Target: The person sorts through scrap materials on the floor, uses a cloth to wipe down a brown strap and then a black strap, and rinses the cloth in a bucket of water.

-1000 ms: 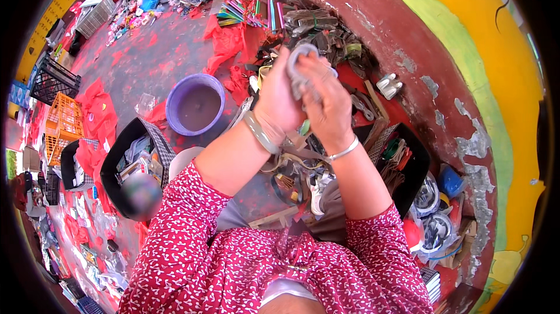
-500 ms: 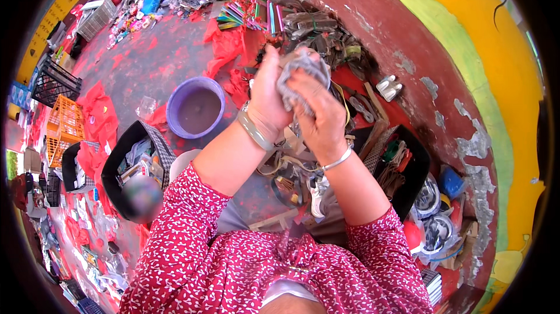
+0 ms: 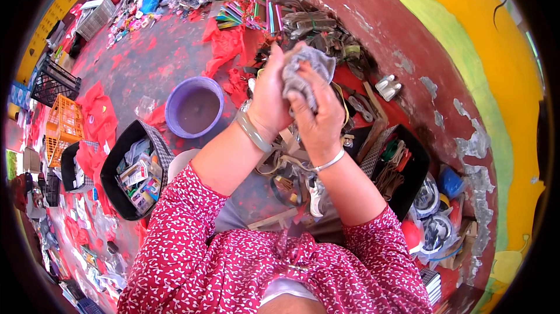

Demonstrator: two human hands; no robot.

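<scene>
A crumpled grey cloth [image 3: 299,75] is bunched between my two hands, held up in front of me above the clutter. My right hand [image 3: 319,113] is closed on it, fingers bent over the near side and pressing it in. My left hand [image 3: 271,89] is raised upright with its palm against the cloth. Its thumb points up, and its other fingers are mostly hidden behind the fabric. Whether anything is wrapped inside the cloth cannot be seen.
A purple basin [image 3: 194,107] of murky water stands to the left. Near it sits a black box [image 3: 109,168] filled with small packages. Another black box [image 3: 417,183] holds straps at the right. An orange crate [image 3: 64,124] is far left; a peeling red wall [image 3: 396,28] rises on the right.
The cloth has spread and shifted slightly right, with a loose corner now sticking out. My right hand has slid a little to the left and down along it.
</scene>
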